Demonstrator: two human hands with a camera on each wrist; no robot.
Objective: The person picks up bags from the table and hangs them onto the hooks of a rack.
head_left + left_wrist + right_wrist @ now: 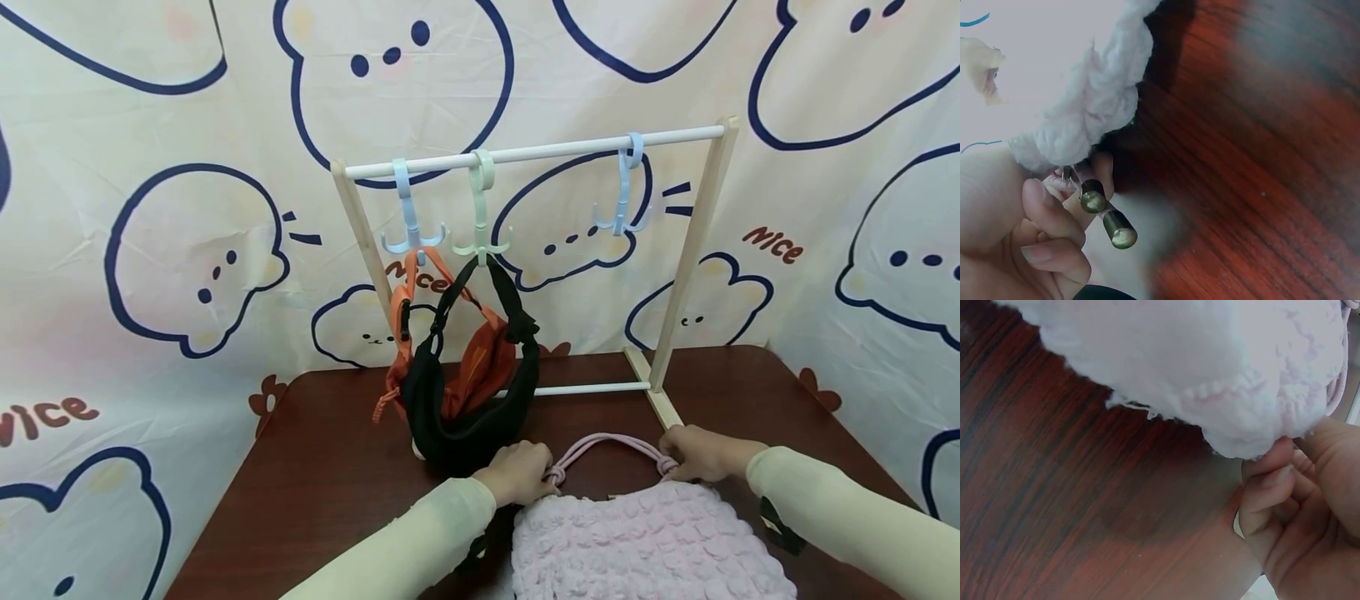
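A pale pink bag [645, 542] with a puffy, bubbled texture is at the table's near edge in the head view. Its cord handle [611, 438] arches up between my hands and is knotted at both ends. My left hand [517, 473] grips the bag's top left corner by the handle knot. In the left wrist view, cord ends with metal tips [1107, 212] poke out beside my curled fingers. My right hand [708, 454] pinches the top right corner; the right wrist view has its fingertips [1275, 462] at the fabric's edge.
Behind stands a rack [536, 155] with a white bar and wooden legs. Blue hooks [408, 212] and a green hook [481, 208] hang there, with another blue hook [622, 187] to the right. A black bag [468, 429] and an orange bag [480, 367] hang at left.
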